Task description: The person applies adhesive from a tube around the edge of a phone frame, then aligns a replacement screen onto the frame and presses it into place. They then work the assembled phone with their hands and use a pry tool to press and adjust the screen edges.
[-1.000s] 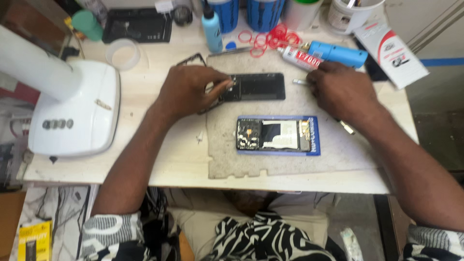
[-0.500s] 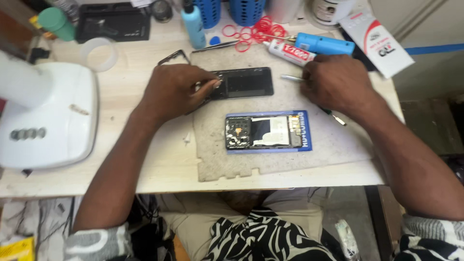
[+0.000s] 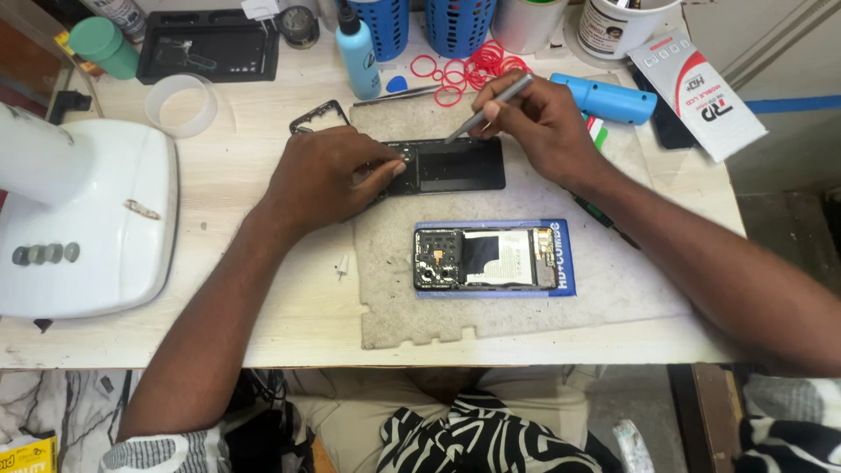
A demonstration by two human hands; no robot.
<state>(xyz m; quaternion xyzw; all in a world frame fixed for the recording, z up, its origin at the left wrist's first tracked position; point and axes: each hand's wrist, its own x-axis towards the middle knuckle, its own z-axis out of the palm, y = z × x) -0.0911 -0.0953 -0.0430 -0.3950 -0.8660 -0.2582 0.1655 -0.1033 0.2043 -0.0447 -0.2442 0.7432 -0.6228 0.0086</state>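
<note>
Head view, looking down on a pale desk: a black phone panel lies on a grey mat, long axis running left to right. The left hand presses on the panel's left end, fingers closed down on its edge. The right hand hovers over the right end, fingers gripping a thin grey tool whose tip slants down-left onto the panel's top edge. An opened phone lies nearer the person.
</note>
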